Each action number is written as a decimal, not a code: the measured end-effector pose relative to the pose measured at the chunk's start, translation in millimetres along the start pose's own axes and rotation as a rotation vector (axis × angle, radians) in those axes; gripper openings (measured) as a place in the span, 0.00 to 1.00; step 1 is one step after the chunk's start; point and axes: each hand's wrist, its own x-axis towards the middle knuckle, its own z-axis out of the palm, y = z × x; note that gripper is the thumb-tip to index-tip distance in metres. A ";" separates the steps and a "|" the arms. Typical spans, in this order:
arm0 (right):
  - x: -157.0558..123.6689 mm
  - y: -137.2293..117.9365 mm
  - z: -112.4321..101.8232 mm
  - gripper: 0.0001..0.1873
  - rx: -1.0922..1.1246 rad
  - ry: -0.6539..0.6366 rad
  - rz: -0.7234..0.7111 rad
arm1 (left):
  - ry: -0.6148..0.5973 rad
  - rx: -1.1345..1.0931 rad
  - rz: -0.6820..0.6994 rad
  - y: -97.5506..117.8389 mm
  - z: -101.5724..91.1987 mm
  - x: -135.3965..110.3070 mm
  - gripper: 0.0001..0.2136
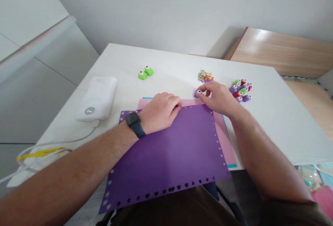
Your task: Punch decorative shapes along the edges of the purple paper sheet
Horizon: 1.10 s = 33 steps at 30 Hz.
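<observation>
A purple paper sheet (pixel 171 149) with punched stars and hearts along its edges lies on pink and teal sheets (pixel 225 134) on the white table (pixel 273 115). My left hand (pixel 161 109), a dark watch on its wrist, rests with curled fingers on the purple sheet's far edge. My right hand (pixel 218 97) pinches a small purple paper punch (pixel 197 93) at the sheet's far right corner.
A green punch (pixel 145 72) stands further back on the table. A pile of coloured paper bits (pixel 205 76) and a cluster of several small punches (pixel 241 90) lie right of my right hand. A white power bank (pixel 97 97) with cables sits at the left.
</observation>
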 end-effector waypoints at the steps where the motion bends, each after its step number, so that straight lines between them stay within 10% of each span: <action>1: -0.2 -0.7 -0.3 0.09 0.005 -0.006 -0.007 | 0.000 -0.013 -0.010 0.1 -0.7 0.1 0.08; 33: -10.0 -19.8 -8.1 0.12 0.124 -0.078 -0.214 | 0.002 -0.072 -0.104 -4.7 -2.5 -0.1 0.09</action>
